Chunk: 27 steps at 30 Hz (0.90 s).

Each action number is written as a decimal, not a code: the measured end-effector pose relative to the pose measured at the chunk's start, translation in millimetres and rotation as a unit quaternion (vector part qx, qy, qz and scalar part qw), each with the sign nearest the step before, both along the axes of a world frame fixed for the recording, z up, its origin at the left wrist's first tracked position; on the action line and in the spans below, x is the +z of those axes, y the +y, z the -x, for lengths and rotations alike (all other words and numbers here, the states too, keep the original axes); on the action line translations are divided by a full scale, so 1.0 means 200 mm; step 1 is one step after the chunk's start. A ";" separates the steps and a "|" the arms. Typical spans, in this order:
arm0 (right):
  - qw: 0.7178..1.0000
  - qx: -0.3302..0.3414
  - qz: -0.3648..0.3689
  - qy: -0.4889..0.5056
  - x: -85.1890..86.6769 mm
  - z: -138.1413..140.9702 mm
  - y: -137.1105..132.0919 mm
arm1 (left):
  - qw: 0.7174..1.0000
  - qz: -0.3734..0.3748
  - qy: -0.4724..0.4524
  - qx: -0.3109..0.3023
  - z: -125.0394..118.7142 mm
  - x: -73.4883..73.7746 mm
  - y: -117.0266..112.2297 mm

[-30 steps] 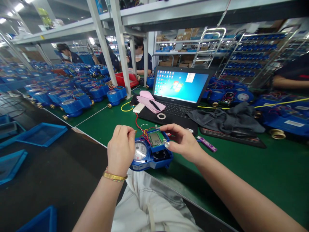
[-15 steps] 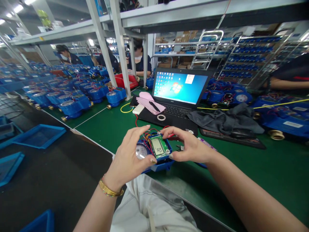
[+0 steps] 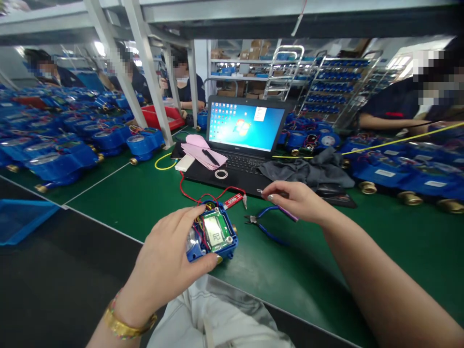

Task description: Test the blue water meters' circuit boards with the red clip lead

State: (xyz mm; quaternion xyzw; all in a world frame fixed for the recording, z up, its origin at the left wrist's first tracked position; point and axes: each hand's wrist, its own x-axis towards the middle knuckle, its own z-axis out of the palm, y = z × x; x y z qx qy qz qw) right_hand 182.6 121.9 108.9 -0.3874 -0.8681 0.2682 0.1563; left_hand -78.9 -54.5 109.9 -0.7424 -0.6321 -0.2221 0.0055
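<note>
My left hand (image 3: 170,246) is wrapped round a blue water meter (image 3: 232,244) near the table's front edge, thumb on its near side. Its open housing shows a green circuit board (image 3: 224,222) with a lit display (image 3: 213,229) and several coloured wires. Past the meter, my right hand (image 3: 299,200) hovers near the laptop's front corner, thumb and forefinger pinched together. At their tips are small pale prongs, too tiny to name. Beneath this hand lie blue-handled cutting pliers (image 3: 253,220) and a purple stick-like item (image 3: 289,214), partly covered.
Behind stands an open laptop (image 3: 246,126) with pink cloth (image 3: 203,153), a black pen (image 3: 210,157) and a white ring (image 3: 221,174) on it. A red wired probe (image 3: 234,200) lies beyond the meter. Grey cloth (image 3: 311,169) and more blue meters (image 3: 391,169) are at right.
My right hand has left the meter and moved right and forward to the laptop's corner, its fingers now pinched. My left hand stays on the meter. The view has turned right.
</note>
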 end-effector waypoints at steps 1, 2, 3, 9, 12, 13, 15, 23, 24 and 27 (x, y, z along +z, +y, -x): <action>0.999 -0.023 -0.006 -0.024 -0.02 -0.04 0.02 | 1.000 -0.012 0.007 0.001 0.00 -0.01 0.00; 0.998 -0.037 -0.005 -0.042 -0.04 -0.08 0.04 | 1.000 -0.023 0.014 0.002 0.01 -0.02 0.01; 0.997 -0.047 -0.002 -0.059 -0.06 -0.10 0.05 | 0.999 -0.030 0.020 0.001 0.01 -0.02 0.01; 0.990 -0.057 0.005 -0.128 -0.11 0.03 0.06 | 0.999 -0.028 0.034 0.005 0.02 -0.03 0.02; 0.984 -0.088 -0.002 -0.155 -0.13 0.19 0.08 | 0.999 -0.024 0.036 0.005 0.02 -0.02 0.02; 0.982 -0.103 -0.001 -0.159 -0.15 0.24 0.08 | 0.999 -0.022 0.035 0.004 0.02 -0.02 0.02; 0.979 -0.131 0.011 -0.156 -0.18 0.32 0.10 | 0.999 -0.019 0.028 0.005 0.01 -0.02 0.01; 0.965 -0.057 0.253 0.042 -0.19 0.33 0.10 | 1.000 0.014 -0.007 0.017 -0.02 0.02 0.00; 0.951 -0.030 0.298 0.082 -0.17 0.31 0.09 | 1.000 0.016 -0.011 0.017 -0.02 0.02 0.00; 0.896 0.030 0.402 0.186 -0.08 0.29 0.03 | 1.000 0.017 -0.017 0.018 -0.03 0.03 0.00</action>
